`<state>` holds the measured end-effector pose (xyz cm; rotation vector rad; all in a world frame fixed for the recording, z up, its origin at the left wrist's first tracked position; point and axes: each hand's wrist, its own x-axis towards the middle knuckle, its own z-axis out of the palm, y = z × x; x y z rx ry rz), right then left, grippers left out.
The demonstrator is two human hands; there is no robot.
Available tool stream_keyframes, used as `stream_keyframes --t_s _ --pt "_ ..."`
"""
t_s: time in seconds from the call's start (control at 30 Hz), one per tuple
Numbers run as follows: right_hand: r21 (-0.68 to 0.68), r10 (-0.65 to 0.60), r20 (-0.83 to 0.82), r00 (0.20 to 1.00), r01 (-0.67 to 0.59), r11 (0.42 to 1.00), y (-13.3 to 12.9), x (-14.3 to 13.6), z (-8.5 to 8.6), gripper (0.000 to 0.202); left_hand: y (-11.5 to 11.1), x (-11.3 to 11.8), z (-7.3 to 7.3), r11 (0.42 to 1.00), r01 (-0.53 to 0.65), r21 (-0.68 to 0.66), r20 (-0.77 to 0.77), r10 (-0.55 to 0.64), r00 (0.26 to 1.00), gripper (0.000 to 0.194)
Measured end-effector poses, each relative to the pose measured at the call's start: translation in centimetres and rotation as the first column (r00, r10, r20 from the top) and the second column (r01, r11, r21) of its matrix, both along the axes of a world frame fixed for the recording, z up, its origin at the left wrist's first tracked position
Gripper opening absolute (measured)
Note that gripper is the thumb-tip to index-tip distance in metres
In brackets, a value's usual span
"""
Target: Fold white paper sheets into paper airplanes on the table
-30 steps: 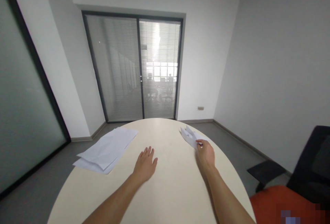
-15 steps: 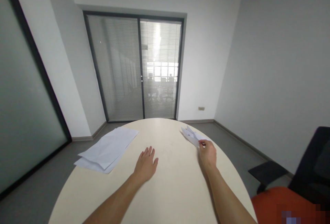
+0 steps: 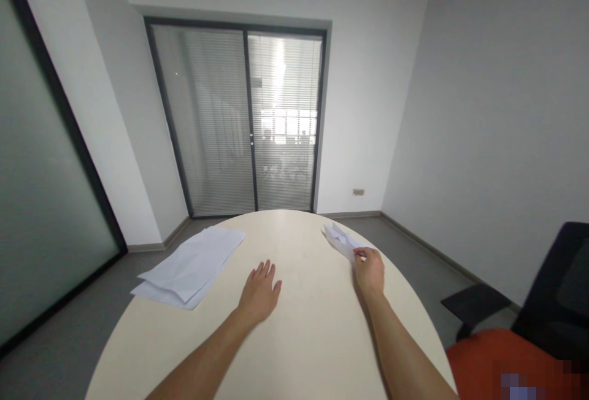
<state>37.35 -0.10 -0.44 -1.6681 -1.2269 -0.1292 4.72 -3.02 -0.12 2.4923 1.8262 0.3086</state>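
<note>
On the table (image 3: 304, 332), right fingers (image 3: 363, 252) pinch folded paper (image 3: 339, 240) extending forward; left fingers (image 3: 260, 270) spread.

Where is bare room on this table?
Bare: the table between the left hand and right hand, and its far edge between the loose sheets and folded paper. Crowded: far right, where the right hand touches that paper.

No readable text, label, brand, number or sign shows on the papers (image 3: 191, 265) or elsewhere.
</note>
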Motion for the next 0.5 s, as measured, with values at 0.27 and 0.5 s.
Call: stream_keyframes --t_s 0.27,0.5 --pt "0.003 -0.029 0.048 0.998 0.029 1.0 -0.2 -0.1 0.2 0.024 -0.2 0.1 0.4 1.0 0.0 -0.016 0.005 0.0 1.0 0.061" --pt "0.003 -0.06 0.118 0.991 0.06 0.998 -0.7 -0.8 1.1 0.023 0.0 0.2 0.0 1.0 0.009 0.0 0.001 -0.009 1.0 0.06"
